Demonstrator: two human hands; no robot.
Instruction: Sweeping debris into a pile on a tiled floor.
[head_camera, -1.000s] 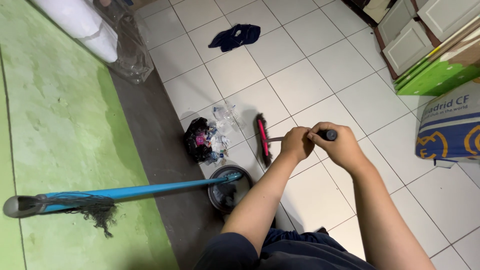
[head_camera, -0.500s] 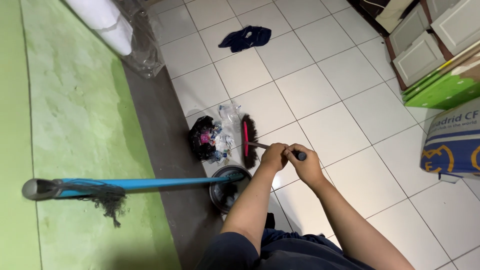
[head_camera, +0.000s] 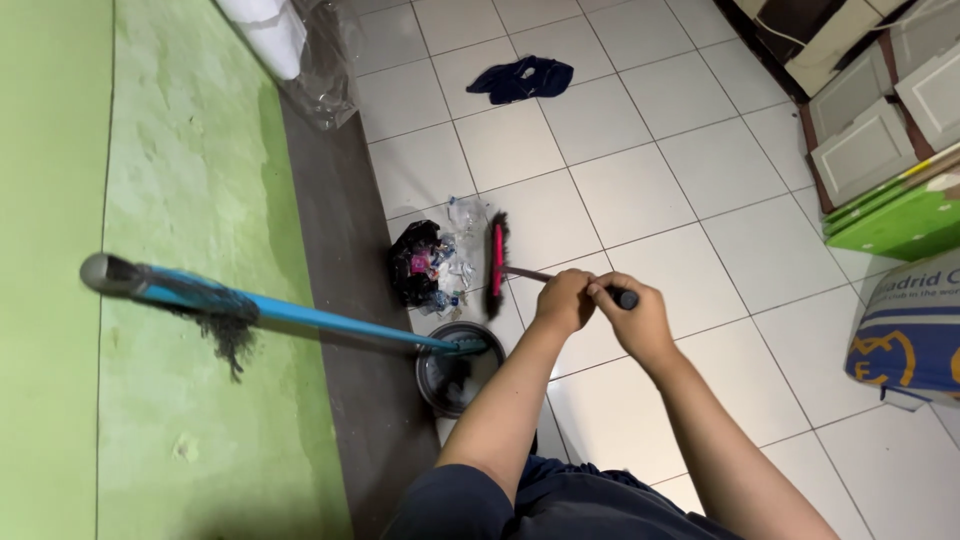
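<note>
Since a second ago my broom (head_camera: 496, 264) has slid left, its bristles now against the litter pile (head_camera: 432, 268). My left hand (head_camera: 563, 301) and right hand (head_camera: 632, 318) both grip its handle tight. I judge the sweep is gathering; next needs a short push toward the grey bucket (head_camera: 455, 378). Beyond, a blue-and-white printed sack (head_camera: 908, 335) and green boards (head_camera: 895, 220) sit right.
</note>
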